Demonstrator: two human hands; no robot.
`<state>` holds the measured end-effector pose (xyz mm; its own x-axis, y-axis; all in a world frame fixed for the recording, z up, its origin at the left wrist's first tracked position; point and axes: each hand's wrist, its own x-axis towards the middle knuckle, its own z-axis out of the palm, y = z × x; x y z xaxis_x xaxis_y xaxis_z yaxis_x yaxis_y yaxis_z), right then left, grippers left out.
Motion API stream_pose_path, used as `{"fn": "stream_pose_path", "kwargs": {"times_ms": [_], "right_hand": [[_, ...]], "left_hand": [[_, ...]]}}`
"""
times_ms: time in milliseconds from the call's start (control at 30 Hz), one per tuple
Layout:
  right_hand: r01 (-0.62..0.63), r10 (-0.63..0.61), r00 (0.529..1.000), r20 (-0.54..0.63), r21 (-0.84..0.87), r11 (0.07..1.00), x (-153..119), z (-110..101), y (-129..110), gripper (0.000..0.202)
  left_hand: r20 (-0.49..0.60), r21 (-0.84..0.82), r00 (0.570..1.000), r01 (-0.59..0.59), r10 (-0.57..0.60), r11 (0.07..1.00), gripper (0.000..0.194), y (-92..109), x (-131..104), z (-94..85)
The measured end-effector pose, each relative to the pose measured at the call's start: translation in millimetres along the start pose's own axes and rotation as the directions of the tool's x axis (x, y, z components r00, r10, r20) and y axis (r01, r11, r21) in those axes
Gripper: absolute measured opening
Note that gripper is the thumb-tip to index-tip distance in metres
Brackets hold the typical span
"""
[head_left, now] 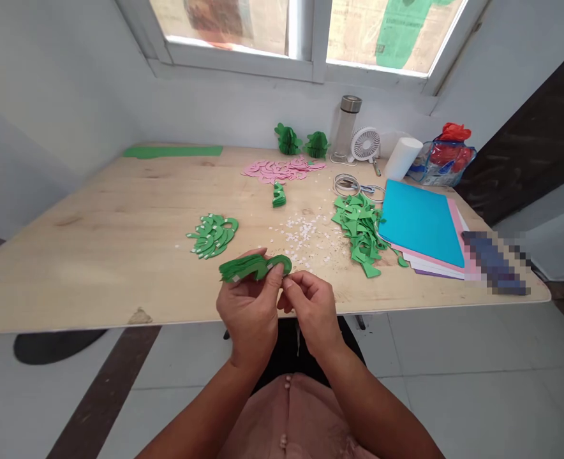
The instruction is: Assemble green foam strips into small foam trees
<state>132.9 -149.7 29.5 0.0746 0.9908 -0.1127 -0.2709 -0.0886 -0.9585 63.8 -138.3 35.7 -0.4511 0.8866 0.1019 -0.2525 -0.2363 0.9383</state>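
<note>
My left hand (pixel 249 305) is closed around a thick stack of green paper cutouts (pixel 242 268), held just above the table's front edge. The stack fans out to the left, and a curved green end (pixel 282 261) rises past my left thumb. Small pale tabs show on some layers. Beside that curved end, my right hand (pixel 312 305) has its thumb and index finger pinched together; what lies between them is hidden. A pile of curved green cutouts with whitish tabs (pixel 213 234) lies beyond my left hand. Tiny white paper bits (pixel 304 231) are scattered in front of my hands.
On the wooden table (pixel 95 255) are green scraps (pixel 363 233), pink cutouts (pixel 282 169), a small green stack (pixel 279 195) and tape rolls (pixel 346 185). Blue sheets (pixel 423 220) lie at right. Two green paper shapes (pixel 288 139), a bottle (pixel 346 131) and a fan (pixel 365 144) stand behind.
</note>
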Motion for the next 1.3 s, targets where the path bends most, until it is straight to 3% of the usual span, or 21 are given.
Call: {"fn": "stream_pose_path", "kwargs": {"times_ms": [200,1033,1300], "right_hand": [[-0.057,0.058,0.998,-0.035,0.021,0.998,2.7,3.2,0.2,0.019],[-0.03,0.033,0.996,-0.088,0.035,0.999,4.9,13.0,-1.9,0.013],[-0.048,0.051,0.996,-0.076,0.05,0.998,4.1,11.3,-0.6,0.011]], "left_hand": [[-0.021,-0.022,0.999,0.046,-0.046,0.999,0.034,3.6,-1.2,-0.8],[-0.056,-0.003,0.993,0.103,-0.103,0.995,0.033,8.3,0.0,0.0],[-0.056,-0.07,0.988,0.142,-0.146,0.987,0.036,7.7,3.6,1.2]]}}
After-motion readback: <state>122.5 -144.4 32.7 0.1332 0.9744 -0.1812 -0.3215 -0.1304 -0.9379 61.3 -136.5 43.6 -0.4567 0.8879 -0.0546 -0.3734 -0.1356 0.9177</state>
